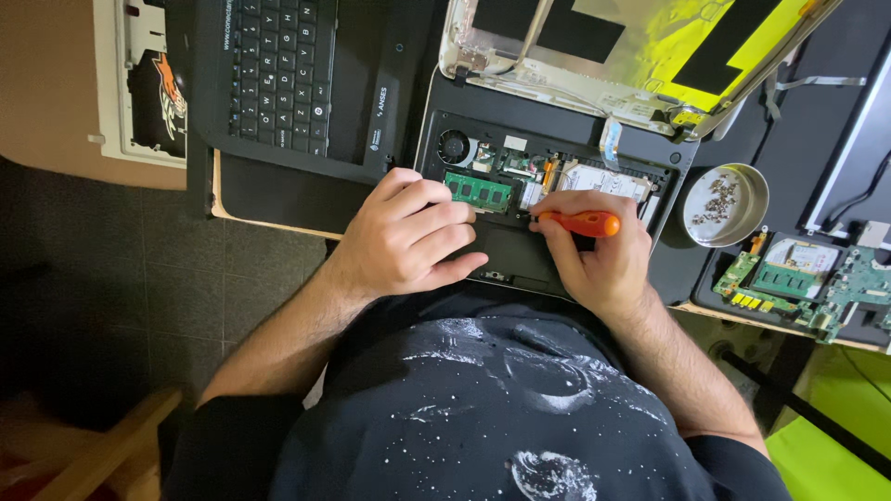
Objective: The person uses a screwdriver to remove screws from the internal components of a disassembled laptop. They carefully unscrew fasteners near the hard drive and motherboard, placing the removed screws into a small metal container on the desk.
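An opened black laptop base (520,255) lies at the table's near edge, its insides showing: a round fan (454,147), a green memory stick (479,191) and a silver drive (603,181). My right hand (599,250) grips an orange-handled screwdriver (583,223), its tip pointing left into the base near the memory stick. My left hand (408,237) rests on the base's left front corner, fingers curled, touching the case beside the memory stick and holding nothing.
A black laptop keyboard deck (297,83) lies at the left. A detached lid back with yellow and black foil (640,51) sits behind. A round metal dish of screws (726,206) and a green circuit board (817,283) are at the right.
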